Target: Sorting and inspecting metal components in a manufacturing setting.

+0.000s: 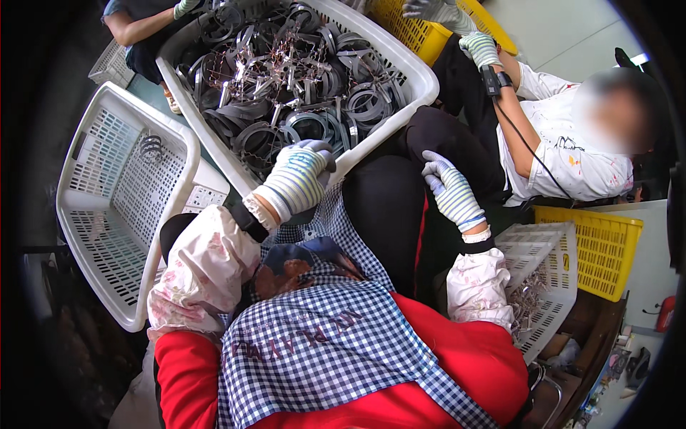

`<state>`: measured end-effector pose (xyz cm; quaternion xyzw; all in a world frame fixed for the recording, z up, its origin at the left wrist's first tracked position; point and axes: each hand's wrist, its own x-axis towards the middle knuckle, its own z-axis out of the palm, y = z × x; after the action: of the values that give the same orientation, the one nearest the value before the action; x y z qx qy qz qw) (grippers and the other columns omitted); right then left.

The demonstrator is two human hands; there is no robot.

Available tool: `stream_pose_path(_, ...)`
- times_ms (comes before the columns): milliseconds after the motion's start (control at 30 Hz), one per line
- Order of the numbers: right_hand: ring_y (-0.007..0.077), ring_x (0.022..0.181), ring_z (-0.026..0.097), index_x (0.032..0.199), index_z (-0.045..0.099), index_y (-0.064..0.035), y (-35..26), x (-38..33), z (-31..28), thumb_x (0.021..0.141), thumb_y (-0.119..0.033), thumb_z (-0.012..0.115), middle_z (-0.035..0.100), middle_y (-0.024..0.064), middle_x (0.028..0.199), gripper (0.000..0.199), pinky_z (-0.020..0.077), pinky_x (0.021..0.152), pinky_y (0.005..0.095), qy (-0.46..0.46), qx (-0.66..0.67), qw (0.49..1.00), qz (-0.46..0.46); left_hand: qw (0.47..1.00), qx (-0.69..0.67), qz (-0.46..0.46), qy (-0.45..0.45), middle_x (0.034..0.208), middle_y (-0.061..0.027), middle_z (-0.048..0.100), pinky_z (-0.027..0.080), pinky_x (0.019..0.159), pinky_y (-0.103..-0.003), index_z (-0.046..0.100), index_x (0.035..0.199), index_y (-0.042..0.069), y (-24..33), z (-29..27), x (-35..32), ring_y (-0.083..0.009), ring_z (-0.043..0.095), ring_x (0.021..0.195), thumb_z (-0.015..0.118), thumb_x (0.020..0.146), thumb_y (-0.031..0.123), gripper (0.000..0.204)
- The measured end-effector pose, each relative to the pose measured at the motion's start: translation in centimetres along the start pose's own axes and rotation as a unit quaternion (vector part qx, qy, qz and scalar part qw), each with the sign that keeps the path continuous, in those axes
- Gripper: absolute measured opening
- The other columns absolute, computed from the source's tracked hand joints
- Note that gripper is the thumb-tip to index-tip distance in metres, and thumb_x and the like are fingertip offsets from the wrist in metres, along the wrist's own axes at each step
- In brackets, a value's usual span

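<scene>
A large white plastic basket [396,46] in front of me is heaped with dark grey metal rings [368,100], mixed with silver strips and thin copper-coloured wires [268,61]. My left hand [294,179], in a striped knit glove with grey fingertips, is at the basket's near rim. Its fingers are curled together, and whatever they hold is hidden. Further right, over my dark trousers, is my right hand [455,194] in a matching glove. Its fingers reach forward, slightly apart, with no object visible in them.
At left stands a white basket [75,171] with a few dark rings [151,146]. A white crate [564,264] of wire pieces and a yellow basket [622,247] are at right. A gloved co-worker [564,136] sits far right; another person's arm [136,27] is far left.
</scene>
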<state>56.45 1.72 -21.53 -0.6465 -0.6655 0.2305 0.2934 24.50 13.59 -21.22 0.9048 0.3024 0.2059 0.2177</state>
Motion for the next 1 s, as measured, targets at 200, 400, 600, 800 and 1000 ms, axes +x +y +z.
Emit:
stream_pose_path(200, 0.0339, 0.126, 0.054, 0.106, 0.063, -0.0009, -0.2, -2.2, 0.0, 0.078, 0.009, 0.061, 0.052, 0.0175, 0.14, 0.029, 0.0447, 0.103, 0.0337, -0.028, 0.0, 0.999, -0.022, 0.995, -0.045, -0.06, 0.073, 0.101, -0.0163, 0.065, 0.051, 0.086, -0.038, 0.068, 0.093, 0.0, -4.2, -4.8, -2.6, -0.0351, 0.063, 0.097, 0.066, 0.077, 0.0, 0.016)
stream_pose_path(400, 0.0304, 0.122, 0.057, 0.1, 0.061, -0.0007, 1.8, -2.6, 1.6, 0.081, 0.01, 0.06, 0.052, 0.0156, 0.141, 0.022, 0.0451, 0.101, 0.0345, 0.03, 0.058, 0.997, -0.034, 0.989, -0.085, -0.1, 0.061, 0.109, -0.0116, 0.062, 0.049, 0.091, -0.034, 0.066, 0.1, -0.002, -4.9, -6.3, -5.1, -0.0264, 0.061, 0.104, 0.063, 0.085, -0.003, 0.016)
stream_pose_path(600, 0.0293, 0.134, 0.045, 0.108, 0.062, -0.0035, 0.3, -4.7, -1.0, 0.089, -0.006, 0.066, 0.036, 0.0191, 0.153, 0.02, 0.0392, 0.107, 0.0372, -0.001, 0.131, 0.991, 0.018, 0.984, -0.09, -0.142, 0.058, 0.118, -0.0132, 0.061, 0.045, 0.098, -0.034, 0.067, 0.103, 0.0, -3.4, -7.7, -6.8, -0.0275, 0.059, 0.114, 0.062, 0.09, 0.003, 0.014)
stream_pose_path(800, 0.0297, 0.139, 0.04, 0.108, 0.061, -0.001, 1.5, -4.3, 1.8, 0.088, -0.027, 0.073, 0.038, 0.0249, 0.15, 0.034, 0.039, 0.103, 0.0357, -0.021, 0.163, 0.986, 0.035, 0.981, -0.107, -0.159, 0.038, 0.12, -0.0129, 0.061, 0.045, 0.099, -0.034, 0.067, 0.104, -0.001, -4.4, -7.2, -7.2, -0.0262, 0.058, 0.116, 0.064, 0.091, 0.006, 0.015)
stream_pose_path(1000, 0.0229, 0.13, 0.048, 0.095, 0.062, -0.0038, 1.6, -4.1, 1.9, 0.09, -0.018, 0.072, 0.034, 0.0225, 0.154, 0.018, 0.0402, 0.1, 0.0311, -0.009, 0.277, 0.96, 0.038, 0.977, -0.127, -0.168, 0.03, 0.12, -0.0128, 0.061, 0.044, 0.099, -0.034, 0.068, 0.106, 0.001, -3.5, -8.1, -7.3, -0.025, 0.057, 0.118, 0.064, 0.092, 0.009, 0.016)
